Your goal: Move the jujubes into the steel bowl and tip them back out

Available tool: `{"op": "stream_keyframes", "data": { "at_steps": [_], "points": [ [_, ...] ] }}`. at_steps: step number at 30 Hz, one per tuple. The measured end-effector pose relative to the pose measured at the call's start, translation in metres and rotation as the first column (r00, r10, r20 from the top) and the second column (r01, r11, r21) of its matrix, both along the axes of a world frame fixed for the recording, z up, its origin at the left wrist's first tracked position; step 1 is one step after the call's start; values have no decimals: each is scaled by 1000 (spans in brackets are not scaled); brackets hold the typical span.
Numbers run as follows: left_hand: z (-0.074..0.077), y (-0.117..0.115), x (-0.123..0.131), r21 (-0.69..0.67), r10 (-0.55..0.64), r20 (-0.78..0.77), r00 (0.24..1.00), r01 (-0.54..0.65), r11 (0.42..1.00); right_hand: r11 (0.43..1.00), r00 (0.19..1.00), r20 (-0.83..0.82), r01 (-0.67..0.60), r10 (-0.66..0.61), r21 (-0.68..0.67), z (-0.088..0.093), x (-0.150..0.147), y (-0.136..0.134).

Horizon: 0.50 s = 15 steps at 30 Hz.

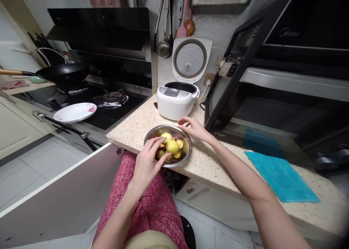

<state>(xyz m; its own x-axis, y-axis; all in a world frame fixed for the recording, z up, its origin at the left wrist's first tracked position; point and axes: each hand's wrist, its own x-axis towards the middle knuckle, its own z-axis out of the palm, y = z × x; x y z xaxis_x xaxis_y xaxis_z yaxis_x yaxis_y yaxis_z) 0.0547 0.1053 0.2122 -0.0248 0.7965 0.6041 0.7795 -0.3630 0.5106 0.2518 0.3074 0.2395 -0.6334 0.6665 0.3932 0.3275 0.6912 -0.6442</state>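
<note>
A shiny metal bowl [187, 155] sits at the counter's front edge, holding several round yellow-green fruits [172, 146], some with brown patches. I cannot tell their exact kind. My left hand [148, 161] reaches over the bowl's left side, thumb and fingers apart above the fruits. Its fingertips are at a pale yellow fruit [166, 136]; whether they touch it is unclear. At the far right rim, my right hand [195, 128] is open with its fingers loosely curved, close to the metal. Nothing shows in its grasp.
Behind the bowl stands a white rice cooker [176, 105], its lid [191, 59] raised. A teal cloth [283, 178] lies on the right. To the left are a floral plate [75, 113] and a black wok [64, 72]. A cabinet door [62, 190] hangs open below.
</note>
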Motion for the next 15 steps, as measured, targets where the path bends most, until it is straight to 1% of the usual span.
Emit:
{"op": "stream_keyframes", "data": {
  "at_steps": [3,5,8,10,13,15],
  "points": [
    [2,-11,-12,3,32,28,999,-32,999,994,992,-64,104,-106,-27,-13,0,2],
    [1,-19,-22,10,64,33,997,-64,998,981,977,-135,150,-167,-122,-22,2,1],
    [-1,-27,-37,32,116,35,993,-117,993,944,945,-227,166,-235,-286,-35,7,-5],
    [-2,-29,-43,50,143,41,989,-145,988,927,932,-245,179,-267,-329,-41,12,-11],
    [2,-29,-43,91,146,59,987,-151,984,908,927,-232,196,-295,-371,-45,17,-20],
    [7,-26,-35,119,112,70,991,-119,986,890,923,-217,210,-317,-404,-44,17,-25]
  ]
}}
